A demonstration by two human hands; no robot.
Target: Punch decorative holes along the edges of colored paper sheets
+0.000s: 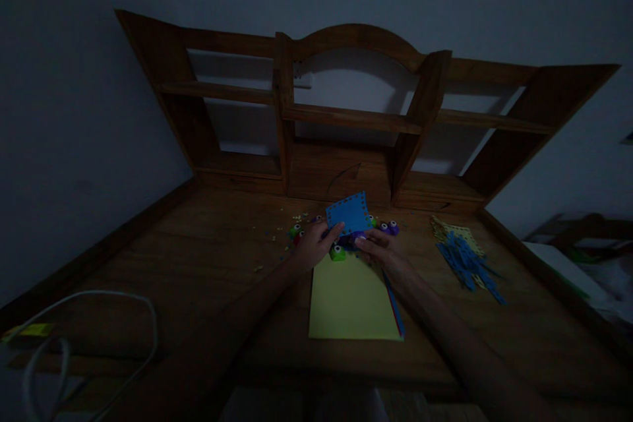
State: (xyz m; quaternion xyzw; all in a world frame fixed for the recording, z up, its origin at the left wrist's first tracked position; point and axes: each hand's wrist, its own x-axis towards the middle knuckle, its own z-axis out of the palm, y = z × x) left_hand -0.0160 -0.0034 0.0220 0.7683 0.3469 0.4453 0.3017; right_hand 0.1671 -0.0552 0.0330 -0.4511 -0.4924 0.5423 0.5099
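Observation:
My left hand [316, 244] pinches the lower left edge of a blue paper card [350, 212], which has a row of small holes along its edges. In my right hand [378, 247] is a small purple craft hole punch [358, 237] with an eye on it, at the card's lower right edge. Whether the card lies in its slot cannot be made out. Below the card sits a green punch [337, 252], at the top of a stack of yellow paper [353, 300]. More purple punches [392, 227] stand to the right, and another green punch [295, 229] to the left.
Yellow paper bits [299, 217] are scattered on the wooden desk [237, 231]. To the right lies a pile of blue paper strips [467, 262] over a yellow perforated sheet [465, 235]. A wooden shelf unit [346, 120] stands behind. A white cable [148, 303] loops at the lower left.

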